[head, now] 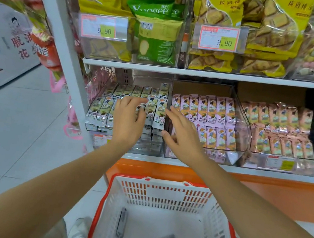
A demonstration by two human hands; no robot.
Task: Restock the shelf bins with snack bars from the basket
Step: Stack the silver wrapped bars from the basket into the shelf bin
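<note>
My left hand (129, 118) flat on grey snack bars (102, 107), right hand (181, 131) straight-fingered against row end. Leftover bar (121, 222) in basket (161, 195) below me, pointing away, nearer left.

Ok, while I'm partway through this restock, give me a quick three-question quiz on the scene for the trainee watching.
1. True or false: the basket is packed full of snack bars.
2. The left hand rests on which stock? A) grey-white bars B) pink bars C) yellow bags
3. In one word: is the right hand gripping a bar?
Key: 1 false, only a few loose bars lie in it. 2 A. 3 no, its fingers are straight and hold nothing.
</note>
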